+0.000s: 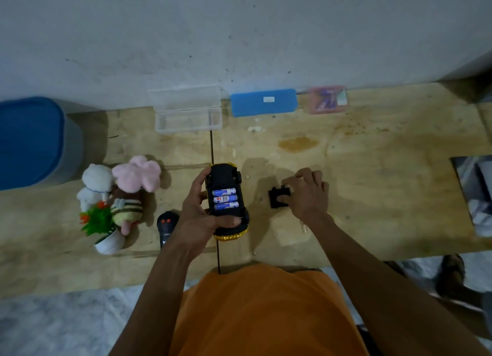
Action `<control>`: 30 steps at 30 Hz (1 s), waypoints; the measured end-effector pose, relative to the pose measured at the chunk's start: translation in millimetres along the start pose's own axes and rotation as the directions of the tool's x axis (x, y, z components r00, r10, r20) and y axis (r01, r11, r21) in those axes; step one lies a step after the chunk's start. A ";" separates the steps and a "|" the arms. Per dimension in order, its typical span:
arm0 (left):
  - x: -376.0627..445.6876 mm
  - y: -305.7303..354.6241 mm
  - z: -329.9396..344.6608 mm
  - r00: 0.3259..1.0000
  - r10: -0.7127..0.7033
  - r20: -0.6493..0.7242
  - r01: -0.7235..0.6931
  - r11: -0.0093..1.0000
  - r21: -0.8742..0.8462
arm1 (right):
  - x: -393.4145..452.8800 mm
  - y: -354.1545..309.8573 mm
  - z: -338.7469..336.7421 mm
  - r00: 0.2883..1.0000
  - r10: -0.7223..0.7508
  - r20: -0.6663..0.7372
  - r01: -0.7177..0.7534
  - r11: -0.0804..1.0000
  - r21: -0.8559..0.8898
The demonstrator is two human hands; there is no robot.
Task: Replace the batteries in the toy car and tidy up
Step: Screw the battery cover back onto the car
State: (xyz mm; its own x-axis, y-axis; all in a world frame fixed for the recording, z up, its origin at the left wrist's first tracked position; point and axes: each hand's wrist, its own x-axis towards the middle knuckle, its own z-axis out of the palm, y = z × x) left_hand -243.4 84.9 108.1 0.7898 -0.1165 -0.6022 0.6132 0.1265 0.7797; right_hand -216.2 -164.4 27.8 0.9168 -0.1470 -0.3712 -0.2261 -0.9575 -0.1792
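**Cover lies right of the upturned car**

The left hand (198,217) clamps the toy car (227,201) belly-up above the tabletop (372,169), long axis running near to far, three batteries (225,198) seated crosswise. To its right, the right hand (306,195) pinches the black battery cover (278,197) on the tabletop; that hand is the nearer one to carry it leftward over the open bay.

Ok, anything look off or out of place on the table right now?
Nothing spilled or broken. The toy car lies upside down in the left hand, batteries exposed; its black cover is off, under the right hand.
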 end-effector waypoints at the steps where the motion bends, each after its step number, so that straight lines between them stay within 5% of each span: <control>1: 2.9 0.8 1.0 1.000 -0.010 -0.006 0.010 1.000 0.000 | 2.2 -0.4 -0.7 1.000 -0.003 0.014 0.003 1.000 0.007; 8: 10.5 -2.2 11.7 0.999 -0.047 0.000 0.047 0.999 -0.005 | 6.6 7.5 -0.4 0.998 0.002 0.066 -0.010 0.993 0.117; 13: 7.5 -3.9 10.8 0.999 -0.039 -0.002 0.039 0.999 -0.015 | 0.4 3.6 0.3 0.996 -0.039 0.081 0.007 0.932 0.362; 16: 1.9 -2.9 8.7 1.000 -0.015 -0.003 0.015 1.000 -0.025 | -2.4 -3.5 -5.9 0.998 -0.032 0.063 -0.009 0.828 0.560; 21: -13.7 -1.1 -5.0 0.999 0.044 0.005 -0.044 0.998 -0.049 | -14.7 -39.8 -53.9 0.984 0.057 -0.169 0.125 0.456 0.881; 24: -25.2 -3.2 -13.8 0.996 0.076 0.036 -0.074 0.996 -0.051 | -34.2 -67.0 -85.4 0.981 0.019 -0.193 0.180 0.283 0.942; 30: -47.0 -4.9 -27.0 0.984 0.123 0.129 -0.117 0.992 -0.054 | -84.3 -105.0 -84.3 0.968 -0.232 -0.092 0.160 0.293 0.942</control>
State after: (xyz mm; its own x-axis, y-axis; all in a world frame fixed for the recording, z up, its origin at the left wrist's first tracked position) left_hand -283.1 116.3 128.0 0.8509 -0.2260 -0.4743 0.5163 0.1927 0.8344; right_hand -242.0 -72.4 154.7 0.9706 0.0564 -0.2338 -0.2297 -0.0705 -0.9707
